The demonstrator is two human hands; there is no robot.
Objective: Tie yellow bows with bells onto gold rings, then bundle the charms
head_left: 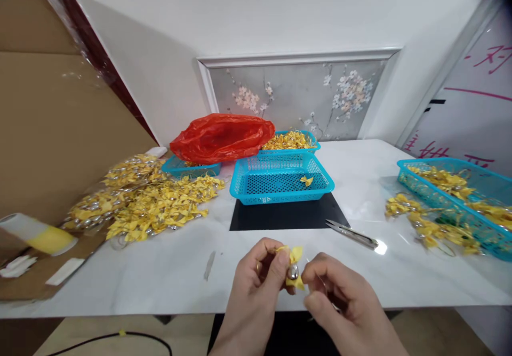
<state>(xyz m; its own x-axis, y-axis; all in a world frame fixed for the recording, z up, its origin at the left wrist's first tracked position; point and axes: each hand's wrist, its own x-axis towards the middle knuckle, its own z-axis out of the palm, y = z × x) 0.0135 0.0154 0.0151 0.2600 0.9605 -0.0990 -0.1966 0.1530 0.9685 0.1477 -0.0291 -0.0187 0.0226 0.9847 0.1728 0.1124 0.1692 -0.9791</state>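
Both hands meet at the near table edge, low in the head view. Left hand pinches a small yellow bow between thumb and fingers; right hand closes on it from the other side, fingertips touching its lower right part. A silver bell sits at the bow's middle, between the two thumbs. The bow stands roughly upright, long axis near vertical, upper wings pointing up and away from the camera, lower tip pointing down toward the wrists. It is held above the white table, not resting on it

Just beyond the hands lies a black mat, with silver snips at its right corner, tips pointing left and away. On the mat's far side stands a blue basket holding one loose yellow bow. Behind it a second basket is full of yellow pieces, and a red bag slumps over a third basket. A big heap of bows spreads at the left beside cardboard. At the far right another basket holds more, with a few bows spilled just beside it
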